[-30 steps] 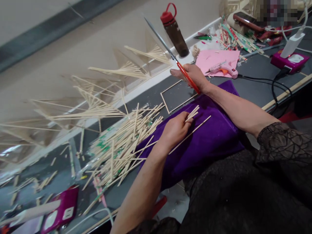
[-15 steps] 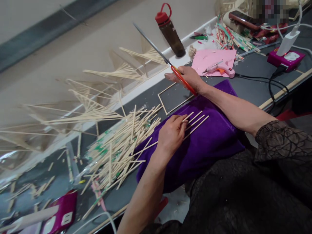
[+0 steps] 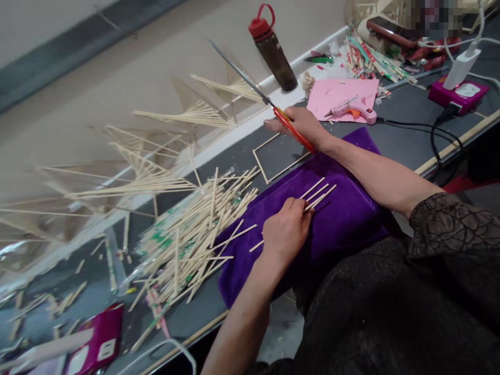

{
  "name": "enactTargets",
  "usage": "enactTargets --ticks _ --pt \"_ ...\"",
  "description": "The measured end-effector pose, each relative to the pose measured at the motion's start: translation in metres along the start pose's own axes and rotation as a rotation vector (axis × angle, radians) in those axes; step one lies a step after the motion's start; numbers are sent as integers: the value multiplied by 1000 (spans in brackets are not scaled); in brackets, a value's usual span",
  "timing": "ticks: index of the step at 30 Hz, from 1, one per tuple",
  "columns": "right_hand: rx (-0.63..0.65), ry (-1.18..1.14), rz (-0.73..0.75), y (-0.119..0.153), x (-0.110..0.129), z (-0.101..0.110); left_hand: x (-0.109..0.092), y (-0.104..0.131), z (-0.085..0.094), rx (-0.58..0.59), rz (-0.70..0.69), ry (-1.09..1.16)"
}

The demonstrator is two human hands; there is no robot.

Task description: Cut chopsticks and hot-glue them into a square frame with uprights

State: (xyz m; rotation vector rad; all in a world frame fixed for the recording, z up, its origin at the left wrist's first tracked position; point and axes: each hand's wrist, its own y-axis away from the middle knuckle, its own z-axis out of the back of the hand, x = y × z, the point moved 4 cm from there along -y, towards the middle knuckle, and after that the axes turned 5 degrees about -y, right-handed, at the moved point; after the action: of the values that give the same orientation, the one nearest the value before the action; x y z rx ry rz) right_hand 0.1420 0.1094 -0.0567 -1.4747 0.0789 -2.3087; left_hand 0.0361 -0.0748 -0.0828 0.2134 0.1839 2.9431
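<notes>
Thin wooden sticks (image 3: pixel 318 195) poke out from under the fingers of my left hand (image 3: pixel 287 229), which is closed around them above a purple cloth (image 3: pixel 344 177). The cloth hangs over the table edge toward my lap. My right hand (image 3: pixel 307 125) grips orange-handled scissors (image 3: pixel 291 127), their long blades pointing up and away to the left. Left of my left hand lies a big loose pile of sticks (image 3: pixel 199 229) on clear and green plastic wrapping. A small stick rectangle (image 3: pixel 266 166) rests on the table just below the scissors.
Fan-shaped stick structures (image 3: pixel 199 117) stand along the wall. A dark bottle with a red lid (image 3: pixel 275 57) is at the back. A pink glue gun (image 3: pixel 353 110) lies on a pink sheet (image 3: pixel 320 94). Purple power blocks (image 3: pixel 457 96) and cables sit at both sides.
My left hand has moved slightly right and toward me over the cloth, and the sticks are now bunched closer in its fingers. The scissors have tilted a little; my right hand has barely moved.
</notes>
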Motion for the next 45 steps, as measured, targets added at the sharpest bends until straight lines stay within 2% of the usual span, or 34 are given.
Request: enactTargets --ticks 3,5,10,14,16,18,20,23,25,28,32,36,38,41,45 --pt "-11 6 1 -1 -2 -1 10 2 4 -22 22 105" --pt "-20 -2 -8 -2 -3 -1 24 6 11 -90 65 243" --pt "-43 -67 4 -1 -5 1 62 12 42 -501 69 696" --pt "-60 -116 5 -2 -9 2 80 -12 66 -777 -26 1148" --pt "-74 -153 -6 -1 -10 2 87 -33 76 -802 -46 1376" --pt "-85 -187 -20 0 -11 3 95 -54 81 -784 51 1541" --pt "-89 -216 -34 1 -11 3 101 -73 86 -801 106 1646" --pt "-102 -247 -56 2 -12 5 105 -96 87 -883 104 1711" --pt "-111 -247 -74 2 -13 6 105 -112 84 -920 144 1734" --pt "-105 -225 -103 1 -14 6 104 -136 73 -913 204 1745" --pt "-101 -201 -108 0 -14 6 101 -162 50 -878 248 1711" --pt "-87 -181 -111 0 -12 5 99 -173 20 -797 287 1714" --pt "-90 -181 -108 1 -12 5 99 -173 12 -777 277 1718" --pt "-96 -190 -101 2 -11 5 100 -171 11 -761 266 1701" --pt "-92 -202 -104 3 -11 4 100 -171 19 -761 261 1674"
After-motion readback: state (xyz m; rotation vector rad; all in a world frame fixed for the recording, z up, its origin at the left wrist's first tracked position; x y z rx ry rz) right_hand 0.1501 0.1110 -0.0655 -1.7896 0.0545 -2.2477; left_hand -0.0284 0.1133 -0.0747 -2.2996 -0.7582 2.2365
